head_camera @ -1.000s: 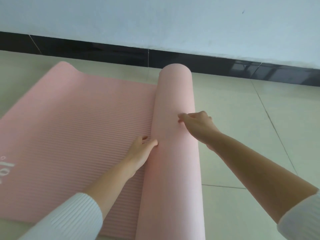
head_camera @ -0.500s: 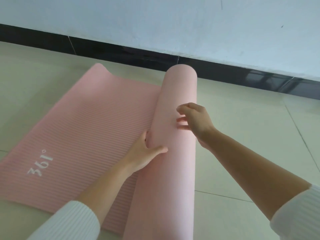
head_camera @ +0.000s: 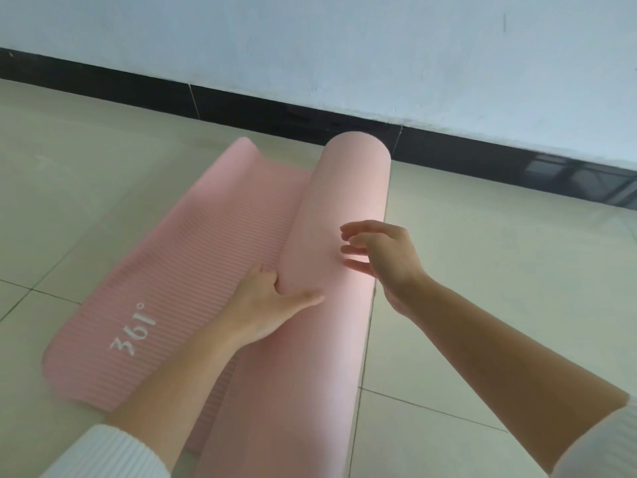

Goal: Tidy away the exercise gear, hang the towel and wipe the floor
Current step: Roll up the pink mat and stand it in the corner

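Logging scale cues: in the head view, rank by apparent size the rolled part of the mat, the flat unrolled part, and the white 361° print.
1. Rolled part of the mat and flat part: too close to rank; the roll runs nearer the camera.
2. 361° print, clearly smallest.

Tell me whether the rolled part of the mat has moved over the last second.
Yes. The roll has advanced left toward the white logo, covering more flat mat.

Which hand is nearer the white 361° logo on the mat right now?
Left. The left hand presses the roll's left side, just right of the 361° logo on the flat part. The right hand hovers open at the roll's far right side.
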`<state>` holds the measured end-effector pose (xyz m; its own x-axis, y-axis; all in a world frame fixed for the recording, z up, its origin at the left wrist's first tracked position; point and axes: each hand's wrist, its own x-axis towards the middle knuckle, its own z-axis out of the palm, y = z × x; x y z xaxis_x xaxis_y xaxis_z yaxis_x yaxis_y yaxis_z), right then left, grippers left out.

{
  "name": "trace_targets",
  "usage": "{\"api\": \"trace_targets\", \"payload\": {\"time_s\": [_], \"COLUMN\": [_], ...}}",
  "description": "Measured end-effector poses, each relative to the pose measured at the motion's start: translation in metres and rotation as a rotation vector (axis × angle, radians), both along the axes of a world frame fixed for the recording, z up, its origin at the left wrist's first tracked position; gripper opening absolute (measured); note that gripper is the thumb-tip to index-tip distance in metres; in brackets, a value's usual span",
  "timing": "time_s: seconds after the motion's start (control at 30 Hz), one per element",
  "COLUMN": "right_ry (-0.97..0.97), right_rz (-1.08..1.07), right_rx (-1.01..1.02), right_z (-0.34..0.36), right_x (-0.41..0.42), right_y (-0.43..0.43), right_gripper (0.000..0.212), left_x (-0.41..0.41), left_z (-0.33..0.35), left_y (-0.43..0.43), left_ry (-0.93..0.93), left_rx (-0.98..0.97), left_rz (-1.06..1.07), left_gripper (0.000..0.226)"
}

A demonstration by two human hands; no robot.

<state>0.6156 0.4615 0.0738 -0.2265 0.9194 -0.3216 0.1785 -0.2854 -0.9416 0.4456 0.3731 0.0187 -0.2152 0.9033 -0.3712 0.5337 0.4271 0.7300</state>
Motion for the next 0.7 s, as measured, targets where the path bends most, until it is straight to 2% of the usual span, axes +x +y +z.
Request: {"api": "trace_targets", "payload": {"time_s": [0.03, 0.1, 0.17, 0.23, 0.3, 0.4, 0.43, 0.53, 0.6, 0.63, 0.7], "right_ry": [0.027, -0.147, -0.418, -0.498, -0.452, -0.311, -0.249, 0.008, 0.131, 0.119, -0.035], "right_rz": [-0.021, -0.059, -0.040, 0.068, 0.158, 0.167, 0.159, 0.161, 0.127, 0.100, 0.070], "right_rx": [-0.005, 0.091, 0.183, 0.206, 0.256, 0.264, 0.233, 0.102, 0.037, 0.027, 0.023], "right_z": [-0.002, -0.011, -0.019, -0.027, -0.030, -0.027, -0.026, -0.022, -0.023, -0.026, -0.038], "right_x": [-0.004, -0.008, -0.013, -0.022, -0.037, -0.063, -0.071, -0.089, -0.099, -0.103, -0.112], "right_y": [0.000, 0.001, -0.001, -0.006, -0.013, -0.017, -0.016, -0.012, -0.007, -0.004, 0.001], "right_gripper": [0.029, 0.031, 0.034, 0.039, 0.042, 0.043, 0.042, 0.040, 0.037, 0.036, 0.032], "left_x": [-0.006, -0.020, -0.035, -0.049, -0.063, -0.076, -0.079, -0.091, -0.104, -0.111, -0.125], "left_z": [-0.001, -0.003, 0.000, 0.005, 0.007, 0.016, 0.020, 0.027, 0.028, 0.031, 0.038], "left_y": [-0.001, -0.001, -0.001, 0.000, 0.001, 0.002, 0.001, -0.001, 0.001, 0.002, 0.002], "left_ry": [0.022, -0.002, 0.006, 0.057, 0.099, 0.132, 0.140, 0.251, 0.293, 0.252, 0.237], "left_rx": [-0.022, 0.033, 0.138, 0.224, 0.267, 0.209, 0.159, -0.004, -0.019, 0.015, 0.130], "left_rz": [0.006, 0.057, 0.060, 0.019, 0.064, 0.166, 0.169, 0.120, 0.155, 0.187, 0.195], "left_gripper": [0.067, 0.086, 0.081, 0.072, 0.065, 0.029, 0.032, 0.074, 0.082, 0.080, 0.069]}}
